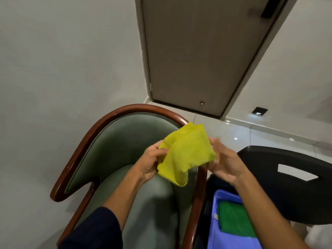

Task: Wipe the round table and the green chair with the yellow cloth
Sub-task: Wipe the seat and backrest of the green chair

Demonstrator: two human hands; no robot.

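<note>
Two hands held the yellow cloth (186, 153) between them, above the green chair (125, 150). The left hand (152, 163) pinched the cloth's left edge; the right hand (224, 165), blurred, gripped its right side. Both forearms reached forward, the left one in a dark sleeve (93, 230). Below the right forearm, a blue bin (223, 194) contained a folded green cloth (233, 220).

Your single head-worn camera looked steeply down and forward from close above your hands, facing the green chair (125, 150), with the door (197, 51) and floor (242, 133) beyond; its wide angle bent the edges.
</note>
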